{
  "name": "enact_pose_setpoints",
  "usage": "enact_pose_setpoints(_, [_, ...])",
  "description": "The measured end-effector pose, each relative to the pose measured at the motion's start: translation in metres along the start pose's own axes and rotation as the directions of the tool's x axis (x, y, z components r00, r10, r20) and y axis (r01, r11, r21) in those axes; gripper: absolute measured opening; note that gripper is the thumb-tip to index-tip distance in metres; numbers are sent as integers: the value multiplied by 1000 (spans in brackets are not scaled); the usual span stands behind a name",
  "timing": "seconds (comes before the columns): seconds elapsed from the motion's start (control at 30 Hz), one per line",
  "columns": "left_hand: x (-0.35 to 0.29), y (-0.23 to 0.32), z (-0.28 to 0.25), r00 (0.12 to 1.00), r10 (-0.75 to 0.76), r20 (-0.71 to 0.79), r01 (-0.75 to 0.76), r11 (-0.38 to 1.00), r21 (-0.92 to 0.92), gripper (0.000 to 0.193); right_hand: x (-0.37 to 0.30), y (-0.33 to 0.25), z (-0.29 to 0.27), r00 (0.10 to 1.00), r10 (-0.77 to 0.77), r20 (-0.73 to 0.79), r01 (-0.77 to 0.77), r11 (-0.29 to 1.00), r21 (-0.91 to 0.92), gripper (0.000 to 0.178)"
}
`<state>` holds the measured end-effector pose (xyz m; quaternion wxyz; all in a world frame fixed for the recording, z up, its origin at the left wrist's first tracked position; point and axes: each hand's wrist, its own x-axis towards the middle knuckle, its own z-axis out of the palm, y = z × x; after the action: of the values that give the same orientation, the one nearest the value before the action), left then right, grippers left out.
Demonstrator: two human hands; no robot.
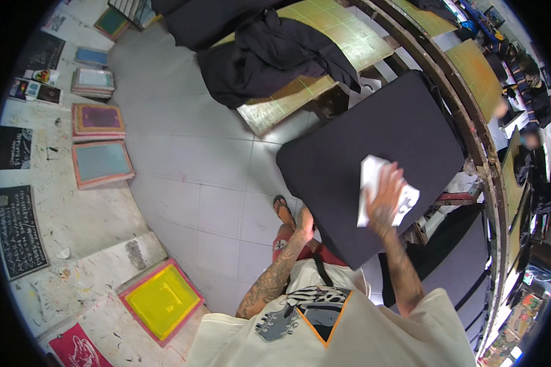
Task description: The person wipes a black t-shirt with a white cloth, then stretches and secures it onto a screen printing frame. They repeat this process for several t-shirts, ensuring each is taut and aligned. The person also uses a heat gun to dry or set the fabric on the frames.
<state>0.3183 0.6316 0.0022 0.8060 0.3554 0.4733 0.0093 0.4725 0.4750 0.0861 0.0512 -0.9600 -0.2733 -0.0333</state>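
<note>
Black fabric (373, 131) lies smooth over a board that slants in front of me. On it rests a white sheet (369, 177) with an irregular outline and a few grey marks. My right hand (386, 192) lies flat on the sheet, fingers stretched out and pressing it against the fabric. My left hand (305, 223) is at the near left edge of the covered board, seen edge-on. Its fingers are mostly hidden, so whether it grips the fabric cannot be told.
A crumpled black garment (275, 58) is heaped on a yellowish board (349, 37) beyond. A dark curved rail (447, 85) runs along the right. At left, screen-printing frames (103, 162) lean on a paint-specked wall, with a yellow one (162, 301) nearer. People are at far right.
</note>
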Motion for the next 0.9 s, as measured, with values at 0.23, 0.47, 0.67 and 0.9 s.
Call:
enact_pose_setpoints(0.23, [-17,52,-37,987,-118,107,63,905,421,55,-95,-42,-33,975,-92,202,42,970,241,85])
enact_pose_setpoints(0.47, [60,161,-154,776,-342,530,-65,793,606,54,33,-165,-1,996,-91,21,83,964,251,83])
enact_pose_setpoints(0.67, [76,407,-140,870,-142,472,-265,673,690,46,90,-202,5,997,-77,24,71,979,192,78])
enact_pose_setpoints(0.9, [265,568,-34,436,678,592,-742,-103,663,73,39,-124,13,878,479,12,-476,871,121,80])
